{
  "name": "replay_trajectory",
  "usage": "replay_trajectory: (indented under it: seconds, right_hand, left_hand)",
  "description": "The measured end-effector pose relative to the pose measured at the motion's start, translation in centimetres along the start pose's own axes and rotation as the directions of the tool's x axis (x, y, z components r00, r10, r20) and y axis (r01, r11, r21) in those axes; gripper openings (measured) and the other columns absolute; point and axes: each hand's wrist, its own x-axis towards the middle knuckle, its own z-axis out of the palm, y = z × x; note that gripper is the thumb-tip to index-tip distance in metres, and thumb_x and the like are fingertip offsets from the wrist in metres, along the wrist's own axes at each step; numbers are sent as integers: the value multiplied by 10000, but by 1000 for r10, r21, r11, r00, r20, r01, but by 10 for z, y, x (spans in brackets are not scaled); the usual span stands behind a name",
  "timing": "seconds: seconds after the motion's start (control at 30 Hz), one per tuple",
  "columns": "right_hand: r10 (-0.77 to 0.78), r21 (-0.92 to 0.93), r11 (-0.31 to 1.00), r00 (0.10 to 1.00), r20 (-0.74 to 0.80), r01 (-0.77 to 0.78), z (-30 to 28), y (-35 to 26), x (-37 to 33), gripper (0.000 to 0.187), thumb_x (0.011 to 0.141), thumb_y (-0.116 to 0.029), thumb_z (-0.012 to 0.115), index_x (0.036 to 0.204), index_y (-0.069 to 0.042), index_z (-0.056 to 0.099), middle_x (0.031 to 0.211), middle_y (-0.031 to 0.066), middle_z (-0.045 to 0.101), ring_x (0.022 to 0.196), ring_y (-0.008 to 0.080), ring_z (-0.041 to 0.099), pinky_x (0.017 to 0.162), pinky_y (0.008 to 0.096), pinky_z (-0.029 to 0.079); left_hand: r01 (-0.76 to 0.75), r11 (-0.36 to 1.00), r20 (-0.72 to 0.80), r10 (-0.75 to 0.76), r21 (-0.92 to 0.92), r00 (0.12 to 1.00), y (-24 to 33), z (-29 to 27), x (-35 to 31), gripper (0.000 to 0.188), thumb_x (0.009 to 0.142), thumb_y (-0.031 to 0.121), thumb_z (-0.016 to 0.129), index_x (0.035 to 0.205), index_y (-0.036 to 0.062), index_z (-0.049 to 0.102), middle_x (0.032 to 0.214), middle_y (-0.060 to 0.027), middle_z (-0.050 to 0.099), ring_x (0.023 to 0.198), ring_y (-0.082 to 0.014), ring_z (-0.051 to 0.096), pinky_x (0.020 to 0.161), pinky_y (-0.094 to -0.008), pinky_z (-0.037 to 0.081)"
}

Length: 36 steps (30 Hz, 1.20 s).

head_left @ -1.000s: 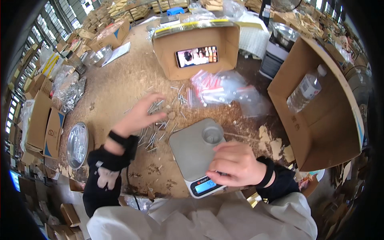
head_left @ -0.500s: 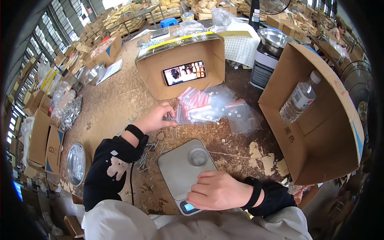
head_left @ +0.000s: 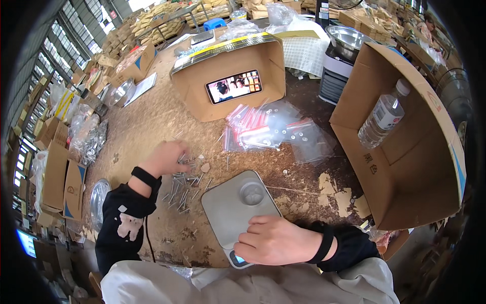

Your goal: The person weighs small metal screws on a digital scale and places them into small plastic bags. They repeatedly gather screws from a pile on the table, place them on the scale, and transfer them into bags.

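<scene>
A grey digital scale [head_left: 230, 205] lies on the worn brown table [head_left: 152, 121], with a small clear cup [head_left: 251, 193] on its platform. My right hand [head_left: 276, 239] rests on the scale's near end, fingers over the display. My left hand [head_left: 167, 158] is on a loose pile of metal nails [head_left: 183, 188] to the scale's left, its fingers curled down into them; whether it holds any is hidden. Beyond the scale lies a heap of small clear zip bags with red strips [head_left: 268, 129].
A cardboard box on its side [head_left: 228, 63] holds a phone [head_left: 234, 86] with its screen lit. At the right, a large open carton [head_left: 405, 147] holds a water bottle [head_left: 383, 115]. A metal bowl [head_left: 349, 40], a flat metal dish [head_left: 97, 200] and stacked cartons surround the table.
My left hand drew back from the zip bags to the nail pile near the scale. My right hand stayed on the scale's near end. The view shifted.
</scene>
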Motion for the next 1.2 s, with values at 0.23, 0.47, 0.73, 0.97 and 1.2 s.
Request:
replay_trajectory:
  seconds: [0.23, 0.47, 0.73, 0.97, 1.2]
  right_hand:
    - [-13, -9, 1000, 1000, 28, 13, 1, 1, 0, 91, 791, -168, 575, 775, -101, 516, 685, 11, 488, 638, 170, 561, 654, 293, 430]
    - [-5, 6, 1000, 998, 65, 5, 2, 1, -2, 80, 797, -165, 576, 796, -101, 529, 697, 10, 499, 651, 165, 575, 660, 295, 426]
    - [-8, -23, 1000, 997, 73, 10, 6, -1, -3, 83, 785, -165, 583, 796, -99, 533, 697, 13, 504, 645, 168, 588, 664, 294, 433]
    - [-35, 0, 999, 999, 41, 35, 1, 3, 1, 101, 764, -162, 586, 791, -91, 518, 699, 26, 494, 648, 175, 581, 660, 294, 440]
    - [-26, -7, 1000, 998, 49, 26, 1, 3, 0, 106, 764, -163, 583, 788, -93, 508, 697, 23, 486, 643, 170, 574, 654, 291, 442]
  left_hand:
    - [107, 942, -106, -147, -318, 983, 35, 23, 72, 234, 814, 261, 715, 927, 65, 658, 914, -136, 675, 887, -326, 663, 771, -428, 525]
    - [195, 980, 41, -193, -39, 980, 22, 22, 61, 209, 766, 248, 717, 785, 42, 688, 811, -178, 688, 815, -366, 679, 725, -456, 529]
    - [74, 989, -68, -66, 124, 995, 78, -9, 14, 178, 803, 250, 678, 763, 78, 657, 716, -100, 656, 714, -298, 663, 755, -472, 484]
    - [-140, 968, -131, 115, -208, 985, 78, 17, 46, 182, 781, 227, 718, 790, 71, 623, 746, -120, 648, 750, -337, 647, 706, -435, 505]
    - [-12, 1000, -114, 13, 12, 993, 32, 3, -17, 174, 735, 130, 748, 828, 101, 603, 884, -79, 628, 851, -321, 611, 774, -444, 464]
